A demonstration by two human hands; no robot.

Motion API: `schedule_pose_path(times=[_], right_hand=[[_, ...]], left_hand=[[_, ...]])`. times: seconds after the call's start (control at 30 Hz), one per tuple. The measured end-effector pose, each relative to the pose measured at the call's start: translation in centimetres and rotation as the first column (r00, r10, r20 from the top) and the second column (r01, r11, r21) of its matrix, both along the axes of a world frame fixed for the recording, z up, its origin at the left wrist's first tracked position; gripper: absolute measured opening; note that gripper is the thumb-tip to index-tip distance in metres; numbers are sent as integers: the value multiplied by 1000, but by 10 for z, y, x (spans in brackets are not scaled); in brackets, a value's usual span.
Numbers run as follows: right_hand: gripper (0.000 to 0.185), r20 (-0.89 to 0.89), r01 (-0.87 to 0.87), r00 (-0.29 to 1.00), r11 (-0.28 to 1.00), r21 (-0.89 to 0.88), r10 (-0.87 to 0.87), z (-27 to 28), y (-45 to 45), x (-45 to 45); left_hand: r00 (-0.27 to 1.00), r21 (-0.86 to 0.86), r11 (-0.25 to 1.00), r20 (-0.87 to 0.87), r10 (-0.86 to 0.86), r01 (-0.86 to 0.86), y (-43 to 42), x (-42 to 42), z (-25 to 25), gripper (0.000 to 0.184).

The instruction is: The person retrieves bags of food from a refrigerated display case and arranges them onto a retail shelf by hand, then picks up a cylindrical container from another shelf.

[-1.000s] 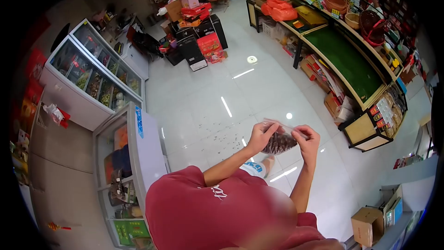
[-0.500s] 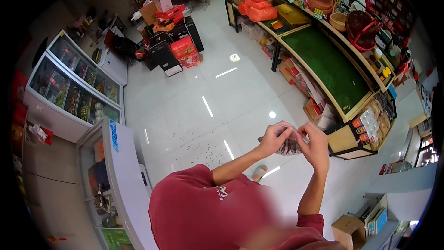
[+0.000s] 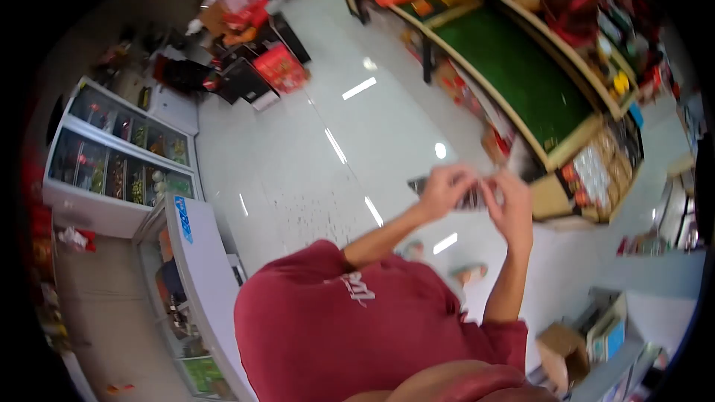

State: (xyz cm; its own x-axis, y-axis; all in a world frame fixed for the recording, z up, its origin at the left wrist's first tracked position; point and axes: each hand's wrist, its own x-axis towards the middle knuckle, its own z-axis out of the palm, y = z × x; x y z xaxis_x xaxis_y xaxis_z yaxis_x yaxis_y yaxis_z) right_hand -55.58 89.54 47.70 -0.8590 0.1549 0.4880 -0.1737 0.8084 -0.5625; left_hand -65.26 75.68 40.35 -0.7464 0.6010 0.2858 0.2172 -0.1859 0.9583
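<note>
A clear plastic bag with dark contents hangs between my two hands, in front of my red shirt. Its upper edge is pinched by my left hand, whose thumb and fingers are pressed together. My right hand grips the bag on the other side, its fingertips close to those of the left. The hands are blurred, and they hide much of the bag.
Glass-topped freezers stand at the left. A display stand with a green surface runs along the right. Black and red boxes are piled at the back. Dark bits lie scattered on the floor, and a cardboard box is at lower right.
The view has swung, so the display stand and piled boxes appear farther left and higher. My hands have stayed on the bag and drawn closer together. Both feet now show below them.
</note>
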Motion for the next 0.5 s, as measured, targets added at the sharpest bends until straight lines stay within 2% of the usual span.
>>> schedule_pose_path(times=[0.03, 0.07, 0.1, 0.13, 0.2, 0.23, 0.3, 0.37, 0.5], right_hand=[[8, -20, 54, 998, 998, 12, -54, -2, 12, 9], [8, -27, 80, 996, 997, -14, -81, -10, 28, 19], [8, -32, 77, 996, 993, -84, -80, -9, 40, 27], [8, -44, 77, 996, 992, -97, -82, -8, 52, 36], [9, -67, 66, 995, 980, -187, -80, -13, 85, 54], [9, -81, 68, 993, 980, -186, -84, -13, 101, 62], [9, -73, 75, 993, 970, -231, -94, -12, 139, 83], [9, -81, 95, 990, 963, -251, -119, -10, 178, 111], [9, -52, 240, 960, 903, -355, -275, -12, 248, 168]], left_hand=[[1000, -70, 997, -15, -15, 14, 8, 0, 1, 15], [997, -117, 993, 72, -22, 30, 17, 5, 13, 16], [987, -61, 997, 155, -47, 57, 31, 8, 9, 16], [988, -7, 998, 140, -64, 66, 46, 16, 14, 17], [962, 86, 992, 247, -113, 95, 80, 33, 22, 19], [950, 72, 989, 276, -148, 133, 98, 42, 24, 19], [977, 99, 984, 140, -162, 149, 139, 55, 28, 20], [968, 96, 978, 150, -200, 187, 179, 74, 27, 19], [948, 119, 959, 160, -275, 258, 253, 105, 29, 19]])
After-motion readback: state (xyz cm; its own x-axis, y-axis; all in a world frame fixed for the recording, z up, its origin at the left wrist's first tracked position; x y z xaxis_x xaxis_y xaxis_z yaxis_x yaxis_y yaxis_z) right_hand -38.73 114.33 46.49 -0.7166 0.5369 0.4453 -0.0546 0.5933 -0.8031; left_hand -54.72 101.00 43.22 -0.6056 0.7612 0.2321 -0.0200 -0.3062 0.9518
